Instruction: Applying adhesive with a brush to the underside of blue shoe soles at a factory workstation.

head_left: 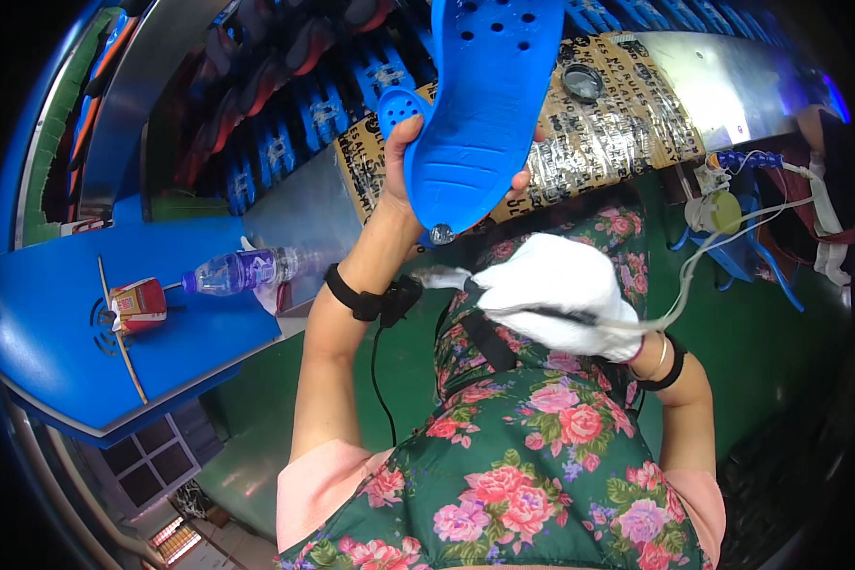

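Note:
A blue foot-shaped sole [470, 142] stands tilted in my left hand [397, 171]. My thumb lies along its left side by a small tab [402, 111] with holes, and fingertips show at its right edge. Round holes dot its upper part, ridges cross its middle, and a small dark round spot sits at its lower end. My right hand [560, 290], in a white glove, is closed below the sole, apart from it. It grips a slim tool [446, 279] with a blurred pale tip pointing left; a pale hose [679, 309] trails from it.
A bench covered in taped brown paper [627, 142] lies ahead, with a round dark-rimmed dish [582, 83] on it. At left, a blue table [57, 332] bears a red box [140, 306] and a plastic bottle [237, 272]. Blue-strapped racks line the back. A person's arm [817, 142] shows far right.

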The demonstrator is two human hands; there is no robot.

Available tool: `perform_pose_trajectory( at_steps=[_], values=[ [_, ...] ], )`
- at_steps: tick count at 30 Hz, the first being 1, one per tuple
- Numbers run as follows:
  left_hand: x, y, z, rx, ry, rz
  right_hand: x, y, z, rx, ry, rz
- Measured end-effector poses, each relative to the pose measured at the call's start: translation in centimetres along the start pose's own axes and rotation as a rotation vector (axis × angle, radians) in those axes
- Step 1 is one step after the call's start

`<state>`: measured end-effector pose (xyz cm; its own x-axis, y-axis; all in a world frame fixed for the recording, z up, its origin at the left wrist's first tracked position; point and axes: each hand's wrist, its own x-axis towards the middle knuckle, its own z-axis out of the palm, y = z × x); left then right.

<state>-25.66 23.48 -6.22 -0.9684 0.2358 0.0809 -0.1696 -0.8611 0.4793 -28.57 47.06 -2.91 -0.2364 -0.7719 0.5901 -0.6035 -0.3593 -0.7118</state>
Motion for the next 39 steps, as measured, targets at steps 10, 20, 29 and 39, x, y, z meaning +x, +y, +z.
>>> perform_pose_trajectory(
  at_steps=[10, 20, 29, 39],
  values=[
    [-0.4, 1.5, -0.3, -0.010, 0.015, -0.156, 0.2, 0.5, -0.1, -0.308, -0.024, -0.188],
    [0.1, 1.7, -0.6, 0.087, -0.071, -0.131, 1.1, 0.6, 0.2, -0.160, -0.033, -0.149],
    [-0.4, 0.6, -1.3, -0.231, 0.073, -0.061, 1.1, 0.9, 0.1, 0.431, 0.121, 0.435],
    [-2.7, -3.3, -0.6, -0.291, 0.174, -0.028, 6.3, 3.6, -5.4, -0.485, 0.461, 0.012]
  ],
)
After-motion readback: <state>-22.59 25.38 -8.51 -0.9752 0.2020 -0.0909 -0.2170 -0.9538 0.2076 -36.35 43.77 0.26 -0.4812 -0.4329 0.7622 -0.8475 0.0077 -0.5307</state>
